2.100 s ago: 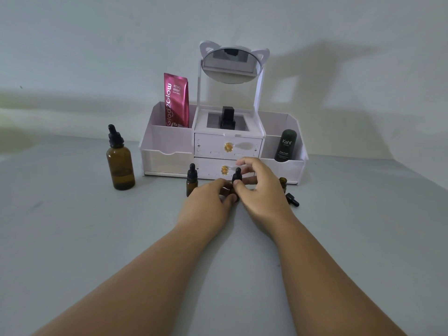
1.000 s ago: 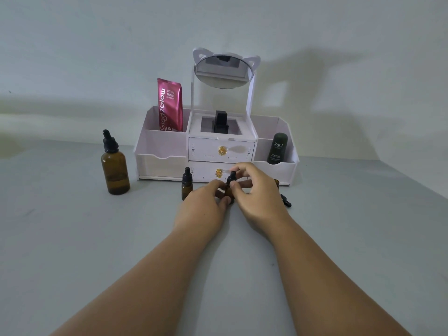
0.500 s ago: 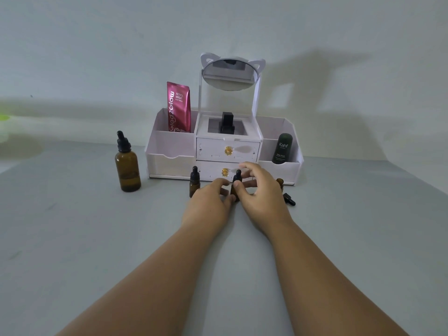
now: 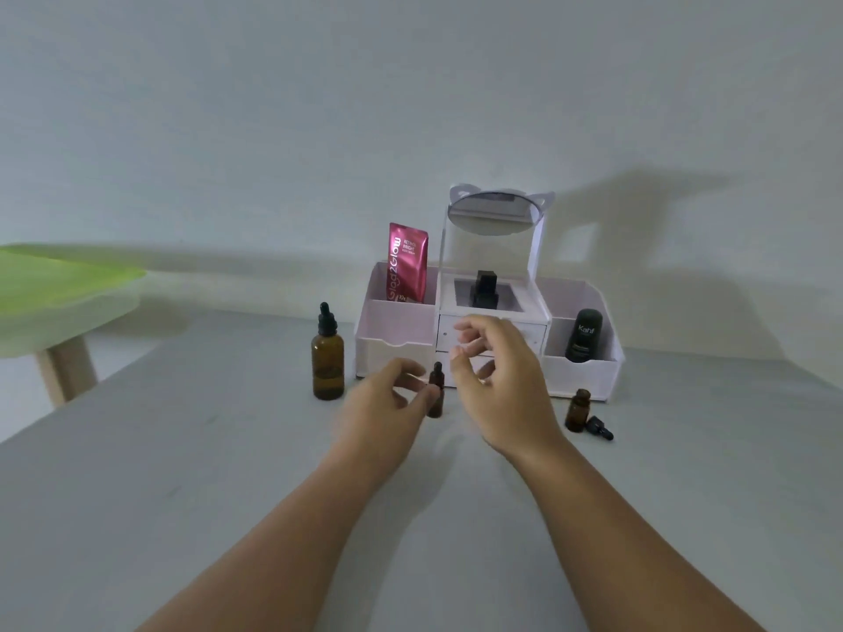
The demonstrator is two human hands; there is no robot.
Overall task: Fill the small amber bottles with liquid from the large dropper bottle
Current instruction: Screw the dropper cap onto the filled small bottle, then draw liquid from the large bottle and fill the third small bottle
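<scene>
One capped small bottle [image 4: 435,396] between hands.

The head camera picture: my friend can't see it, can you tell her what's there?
A person's left hand touches a small capped amber glass bottle on a grey table; the right hand hovers open. A large amber dropper bottle stands left, an uncapped small amber bottle right, a white plastic organizer behind.

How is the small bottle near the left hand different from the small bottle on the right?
The capped bottle has its black dropper top on; the open bottle has none, and a loose dropper cap lies on the table beside it. The left hand touches the capped bottle at its side; no hand is near the open bottle. Both are small, amber and upright.
</scene>
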